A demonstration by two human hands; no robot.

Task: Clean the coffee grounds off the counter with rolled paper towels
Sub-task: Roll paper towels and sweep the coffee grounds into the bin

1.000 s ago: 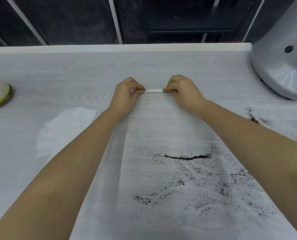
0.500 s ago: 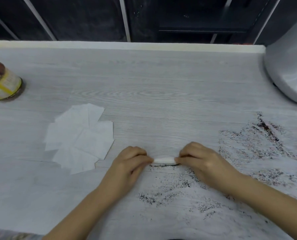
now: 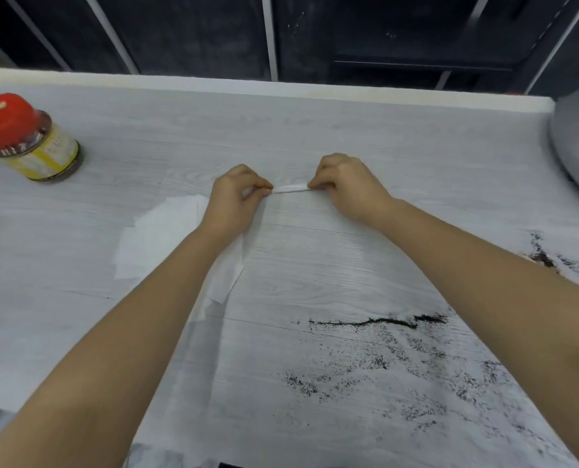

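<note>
The pale surface (image 3: 348, 130) carried the coffee grounds (image 3: 375, 352) on its near right, well nearer me than my grip. Flat paper towels (image 3: 166, 228) lay under my left forearm. My left hand (image 3: 237, 194) and right hand (image 3: 345, 187) each pinched an end of the rolled towel (image 3: 290, 188), its long axis running left to right.

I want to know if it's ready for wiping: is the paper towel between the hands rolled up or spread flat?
Rolled up. The paper towel shows as a thin white strip pinched at its ends by the left hand and right hand.
</note>
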